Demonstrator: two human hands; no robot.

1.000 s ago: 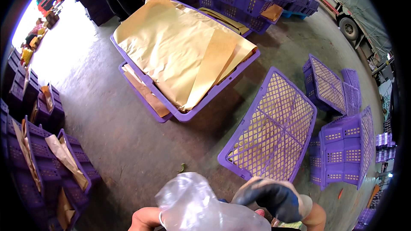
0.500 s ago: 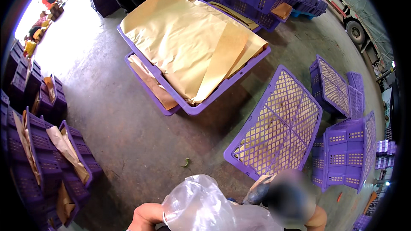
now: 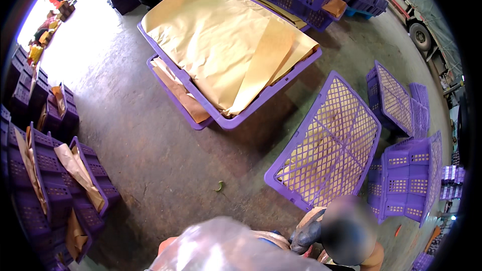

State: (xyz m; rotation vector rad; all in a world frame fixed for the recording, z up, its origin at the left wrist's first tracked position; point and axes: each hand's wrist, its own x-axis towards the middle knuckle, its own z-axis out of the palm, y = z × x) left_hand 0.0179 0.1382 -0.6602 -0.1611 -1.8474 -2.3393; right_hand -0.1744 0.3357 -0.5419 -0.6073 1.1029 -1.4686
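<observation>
A clear plastic bag or sheet point(image 3: 211, 246), blurred by motion, fills the bottom middle and covers most of my left arm. Only a bit of skin point(image 3: 166, 244) shows at its left edge; my left hand is hidden. To the right of the plastic, a dark blue-grey gloved hand point(image 3: 305, 236) appears, seemingly my right hand. A blurred round patch covers what lies beside it, and my bare right arm point(image 3: 372, 260) bends below. The glove is next to a tan piece point(image 3: 312, 216) whose kind I cannot make out. Its fingers are not clear.
A purple crate point(image 3: 231, 123) lined with brown paper sits stacked on another ahead. A lattice-faced purple crate point(image 3: 329, 143) is at the right, with more crates point(image 3: 409, 180) beyond. Crates with paper point(image 3: 83, 175) line the left. A green scrap point(image 3: 219, 186) lies on the concrete floor.
The plastic has shifted toward the lower left and is now smeared by motion, covering more of my left arm. The gloved hand has moved slightly right and downward.
</observation>
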